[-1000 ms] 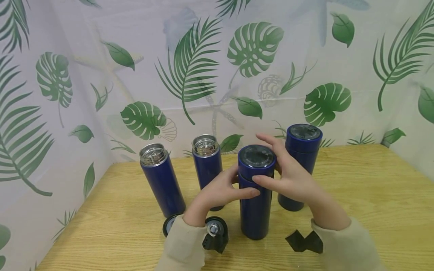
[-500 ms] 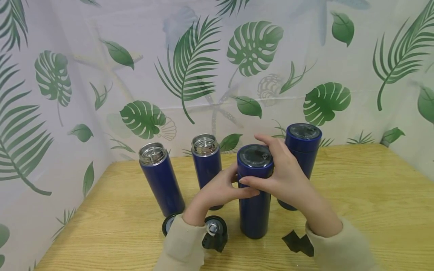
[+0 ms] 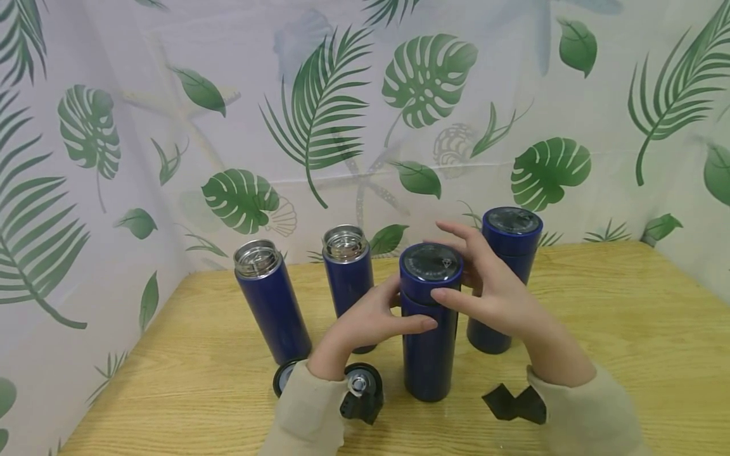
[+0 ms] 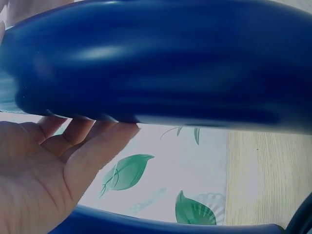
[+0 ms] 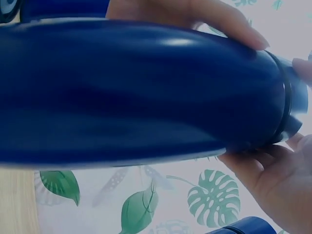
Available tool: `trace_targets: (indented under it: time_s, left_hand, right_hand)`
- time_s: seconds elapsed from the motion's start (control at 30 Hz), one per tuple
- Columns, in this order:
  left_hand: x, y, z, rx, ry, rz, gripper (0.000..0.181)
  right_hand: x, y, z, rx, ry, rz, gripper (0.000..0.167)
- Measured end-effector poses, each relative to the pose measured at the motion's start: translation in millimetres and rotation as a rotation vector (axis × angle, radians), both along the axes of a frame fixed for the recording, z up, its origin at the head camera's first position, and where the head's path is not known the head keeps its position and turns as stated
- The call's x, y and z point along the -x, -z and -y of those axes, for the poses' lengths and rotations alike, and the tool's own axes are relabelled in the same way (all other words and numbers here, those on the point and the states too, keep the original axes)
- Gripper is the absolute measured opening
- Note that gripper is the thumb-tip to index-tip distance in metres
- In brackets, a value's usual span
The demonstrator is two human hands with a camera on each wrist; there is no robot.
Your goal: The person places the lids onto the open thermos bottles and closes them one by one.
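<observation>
A blue vacuum flask (image 3: pixel 429 361) stands upright in the head view's centre, its lid (image 3: pixel 431 263) seated on top with a thin seam below. My left hand (image 3: pixel 367 316) grips its body just under the lid, thumb across the front. Round the lid curls my right hand (image 3: pixel 504 297), its thumb on the front side and its index finger lifted clear behind; other fingers are partly hidden. In the left wrist view the flask (image 4: pixel 170 63) fills the top, and the right wrist view has its body (image 5: pixel 136 92) across the middle.
Left of it stand two lidless blue flasks (image 3: pixel 276 310) (image 3: pixel 350 278) with steel necks. Another lidded flask (image 3: pixel 513 253) is behind my right hand. Near my left sleeve (image 3: pixel 310 411) lie two round lids (image 3: pixel 283 379) (image 3: pixel 373 375) on the wooden table (image 3: pixel 188 380). A leaf-patterned cloth (image 3: pixel 228 126) hangs behind.
My right thumb moved left across the lid's front, then back to the right. The lid's printed mark came into view at its right side. My left hand stayed in place.
</observation>
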State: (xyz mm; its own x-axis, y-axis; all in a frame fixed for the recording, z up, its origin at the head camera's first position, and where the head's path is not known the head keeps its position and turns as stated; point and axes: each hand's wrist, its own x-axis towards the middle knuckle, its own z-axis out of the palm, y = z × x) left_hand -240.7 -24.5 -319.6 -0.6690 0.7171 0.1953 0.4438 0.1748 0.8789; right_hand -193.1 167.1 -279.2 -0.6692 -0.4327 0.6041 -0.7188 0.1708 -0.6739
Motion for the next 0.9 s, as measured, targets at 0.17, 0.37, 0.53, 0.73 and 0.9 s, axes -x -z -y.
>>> trace_targets:
  time_s: [0.17,0.37,0.53,0.73,0.9]
  left_hand:
    - [0.5,0.7,-0.8,-0.008,0.001,-0.011,0.067]
    - [1.1,0.5,-2.2,-0.022,0.007,-0.041,0.063]
    - [0.3,0.3,-2.0,-0.017,0.006,-0.026,0.066]
    - [-1.2,-1.0,-1.6,-0.017,0.006,-0.014,0.068]
    - [-2.0,-1.6,-0.6,-0.006,-0.002,-0.018,0.069]
  right_hand:
    - [0.0,0.1,3.1,-0.014,0.1,0.035,0.076]
    - [1.6,2.7,8.7,-0.042,0.234,0.061,0.083]
    - [3.4,5.1,5.0,-0.037,0.112,0.042,0.08]
    - [6.2,5.8,0.8,0.034,-0.08,0.012,0.075]
    - [6.4,5.1,2.2,0.023,-0.031,0.029,0.079]
